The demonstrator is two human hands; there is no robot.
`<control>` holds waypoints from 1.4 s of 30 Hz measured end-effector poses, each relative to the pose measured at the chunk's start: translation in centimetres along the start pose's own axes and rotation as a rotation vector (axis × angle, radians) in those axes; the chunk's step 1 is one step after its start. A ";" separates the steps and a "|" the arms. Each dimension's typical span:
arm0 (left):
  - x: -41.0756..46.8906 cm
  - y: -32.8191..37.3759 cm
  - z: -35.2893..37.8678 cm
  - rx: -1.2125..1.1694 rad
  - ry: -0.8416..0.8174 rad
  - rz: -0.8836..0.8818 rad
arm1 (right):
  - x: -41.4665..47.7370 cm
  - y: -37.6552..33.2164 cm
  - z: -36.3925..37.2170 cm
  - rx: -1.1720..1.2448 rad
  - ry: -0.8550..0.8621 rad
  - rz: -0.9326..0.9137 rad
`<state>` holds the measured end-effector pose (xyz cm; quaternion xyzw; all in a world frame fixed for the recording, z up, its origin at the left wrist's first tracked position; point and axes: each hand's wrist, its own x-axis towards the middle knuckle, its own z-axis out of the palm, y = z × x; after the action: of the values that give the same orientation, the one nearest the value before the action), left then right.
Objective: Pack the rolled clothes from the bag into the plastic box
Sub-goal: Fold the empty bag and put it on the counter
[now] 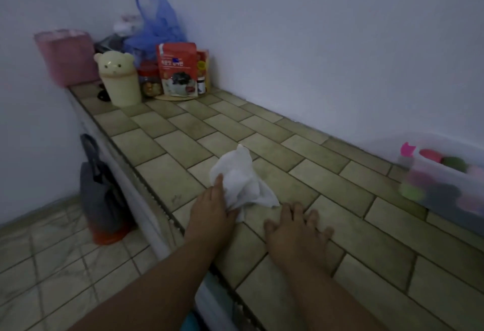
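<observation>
Plastic box: translucent, blurred, at the far right of the tiled counter and cut off by the picture's edge; it stands close to the wall. Rolled clothes lie inside it as small round bundles in red, green, pink and dark tones, some seen through its side. A bright pink piece shows at its left rim; what it is cannot be told.

Bag: grey with dark handles and an orange base, upright on the floor against the counter's front, well apart from the box.

Open room: a long bare stretch of tiles runs between the box and the clutter at the far left corner. The counter's front edge passes just beside the left wrist.

Left hand: fingers curled round a crumpled white cloth that lies on the tiles.

Right hand: flat on the counter, fingers spread, holding nothing, just beside the cloth.

Far corner: bear-shaped bin, red pouch, jar, pink container, blue plastic bag.
</observation>
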<state>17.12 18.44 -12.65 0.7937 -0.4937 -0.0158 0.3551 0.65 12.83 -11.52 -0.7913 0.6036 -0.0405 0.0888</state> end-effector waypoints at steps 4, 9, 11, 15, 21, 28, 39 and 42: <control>0.3 -0.2 0.3 0.000 0.034 0.019 | 0.4 0.2 1.0 -0.013 0.044 -0.001; 0.7 -0.4 0.8 -0.017 0.098 0.028 | 0.7 0.1 1.2 -0.040 0.048 0.016; 0.8 -0.5 0.8 -0.039 0.105 0.041 | 0.8 0.0 1.3 -0.055 0.051 0.025; 0.7 -0.4 0.5 -0.097 0.110 0.053 | 0.7 -0.1 0.9 -0.096 0.038 0.024; 0.2 -0.9 -0.7 -0.258 0.072 0.013 | 0.2 -0.2 0.7 -0.094 0.022 0.022; -1.9 -5.6 -6.2 -0.382 0.116 -0.178 | 0.5 -1.9 0.0 -0.208 -0.081 -0.017; -12.0 -22.0 -14.5 -0.217 0.376 -0.752 | -8.3 -20.9 10.3 -0.296 -0.229 -1.112; -17.0 -24.3 -12.5 -0.201 0.306 -0.811 | -7.0 -19.7 14.8 -0.700 -0.301 -1.016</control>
<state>31.92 45.10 -22.93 0.8778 -0.0802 -0.0843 0.4646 19.96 25.97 -21.96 -0.9582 0.1113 0.2339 -0.1217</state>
